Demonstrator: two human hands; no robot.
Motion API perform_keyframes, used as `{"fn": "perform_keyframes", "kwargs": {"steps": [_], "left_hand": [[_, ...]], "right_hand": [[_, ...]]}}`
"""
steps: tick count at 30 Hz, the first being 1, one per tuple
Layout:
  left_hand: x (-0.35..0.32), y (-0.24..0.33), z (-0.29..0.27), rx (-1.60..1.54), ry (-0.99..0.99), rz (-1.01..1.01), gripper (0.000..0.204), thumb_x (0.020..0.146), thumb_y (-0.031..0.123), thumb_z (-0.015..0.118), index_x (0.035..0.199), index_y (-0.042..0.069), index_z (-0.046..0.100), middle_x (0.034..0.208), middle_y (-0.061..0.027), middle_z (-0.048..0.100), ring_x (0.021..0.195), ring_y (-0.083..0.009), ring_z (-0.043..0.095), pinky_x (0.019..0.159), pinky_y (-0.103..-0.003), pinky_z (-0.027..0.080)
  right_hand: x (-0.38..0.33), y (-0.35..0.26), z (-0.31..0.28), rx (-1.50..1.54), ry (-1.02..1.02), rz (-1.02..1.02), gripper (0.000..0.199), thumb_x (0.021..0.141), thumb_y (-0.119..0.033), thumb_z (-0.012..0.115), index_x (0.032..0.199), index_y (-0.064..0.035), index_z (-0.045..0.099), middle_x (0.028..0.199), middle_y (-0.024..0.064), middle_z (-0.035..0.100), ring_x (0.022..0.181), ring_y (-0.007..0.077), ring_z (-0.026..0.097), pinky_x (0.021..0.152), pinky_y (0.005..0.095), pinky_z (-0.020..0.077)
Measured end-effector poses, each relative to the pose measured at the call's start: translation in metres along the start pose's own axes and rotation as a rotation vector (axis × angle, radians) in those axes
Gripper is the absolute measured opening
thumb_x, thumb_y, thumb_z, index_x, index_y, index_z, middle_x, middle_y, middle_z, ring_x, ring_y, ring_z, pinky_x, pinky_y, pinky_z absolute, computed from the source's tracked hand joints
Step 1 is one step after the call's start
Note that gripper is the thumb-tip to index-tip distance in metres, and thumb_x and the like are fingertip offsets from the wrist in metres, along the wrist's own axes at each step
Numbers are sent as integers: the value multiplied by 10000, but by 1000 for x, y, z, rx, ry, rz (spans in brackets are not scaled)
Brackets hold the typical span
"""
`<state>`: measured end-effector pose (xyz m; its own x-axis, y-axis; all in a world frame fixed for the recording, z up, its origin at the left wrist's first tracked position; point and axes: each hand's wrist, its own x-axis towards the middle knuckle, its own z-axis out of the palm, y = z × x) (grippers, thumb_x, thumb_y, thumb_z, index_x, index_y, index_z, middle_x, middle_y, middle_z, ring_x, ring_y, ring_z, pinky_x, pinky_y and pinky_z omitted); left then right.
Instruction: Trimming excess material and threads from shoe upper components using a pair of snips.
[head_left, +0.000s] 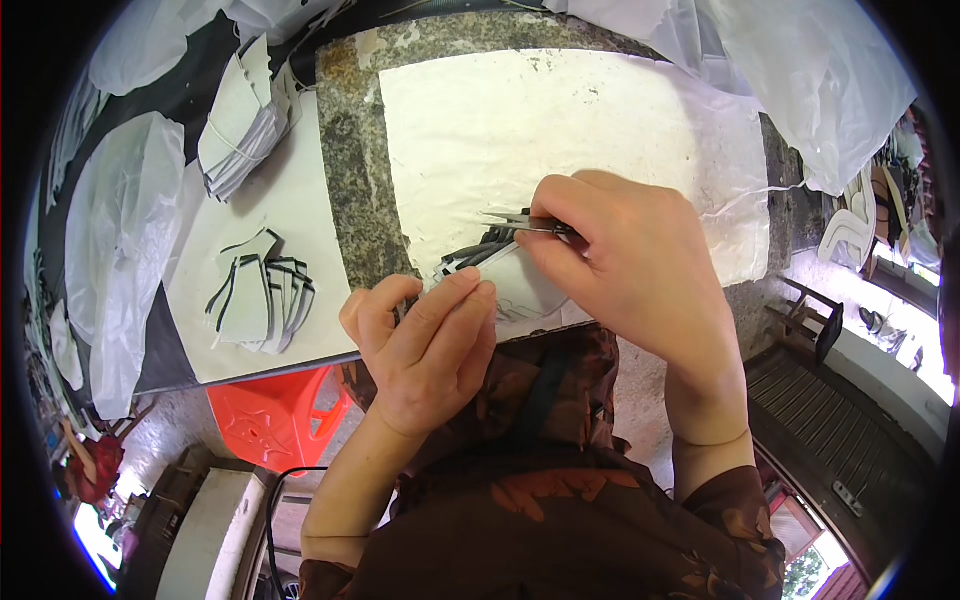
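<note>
My right hand (pixel 610 250) is closed around a small pointed metal tool (pixel 515 222), which looks like a pair of snips; its two slim tips stick out to the left, slightly apart. Just below the tips lies a fanned stack of white cut pieces with black edges (pixel 530 285), near the front edge of the work surface. At the left end of this stack, my left hand (pixel 420 345) grips the pieces with its fingertips. The right hand covers part of the stack, and the tool's handle is hidden inside it.
A white sheet (pixel 600 130) covers the speckled stone slab (pixel 355 180). Further left lie a fanned pile of similar pieces (pixel 260 300) and a tied bundle (pixel 240 130). Plastic bags (pixel 125 240) lie at both sides. A red stool (pixel 265 420) stands below the left edge.
</note>
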<state>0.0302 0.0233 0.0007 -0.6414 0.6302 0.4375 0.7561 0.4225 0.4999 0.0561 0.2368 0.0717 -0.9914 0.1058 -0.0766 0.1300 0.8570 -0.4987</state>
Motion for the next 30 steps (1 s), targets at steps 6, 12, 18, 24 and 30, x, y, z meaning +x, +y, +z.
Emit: {"fn": "perform_keyframes", "kwargs": {"steps": [6,12,18,24,30], "left_hand": [[1,1,-1,1,-11,-19,250,783,57,824,1018,129,776,1111,8,751,999,-257,549,899,-356,429],[3,5,0,-1,-15,-58,256,810,65,800,1059,118,779,1095,6,745,1004,-251,540,910,-354,418],[9,10,-4,15,-64,-72,334,831,72,768,1164,96,780,1068,6,707,996,-242,516,917,-353,402],[12,13,-5,77,-100,-61,423,774,113,765,1196,144,769,1078,48,659,974,-237,531,894,-415,368],[19,18,-8,108,-168,-60,464,751,121,765,1212,171,761,1058,33,610,1010,-257,517,905,-438,369]], "right_hand": [[5,3,-4,-82,18,-22,152,867,-198,713,848,-58,658,773,113,639,712,346,653,624,443,507],[-2,11,5,-2,-6,40,152,870,-189,696,853,-42,660,783,126,657,725,344,656,637,435,509],[-7,15,5,99,-22,103,184,863,-195,717,866,-23,653,767,140,638,701,332,629,623,402,475],[-4,18,1,137,-66,117,186,887,-214,641,883,-35,689,833,150,692,790,377,671,708,469,525],[-3,23,-1,175,-57,119,196,894,-215,640,884,-26,686,843,159,696,799,378,672,720,468,528]]}}
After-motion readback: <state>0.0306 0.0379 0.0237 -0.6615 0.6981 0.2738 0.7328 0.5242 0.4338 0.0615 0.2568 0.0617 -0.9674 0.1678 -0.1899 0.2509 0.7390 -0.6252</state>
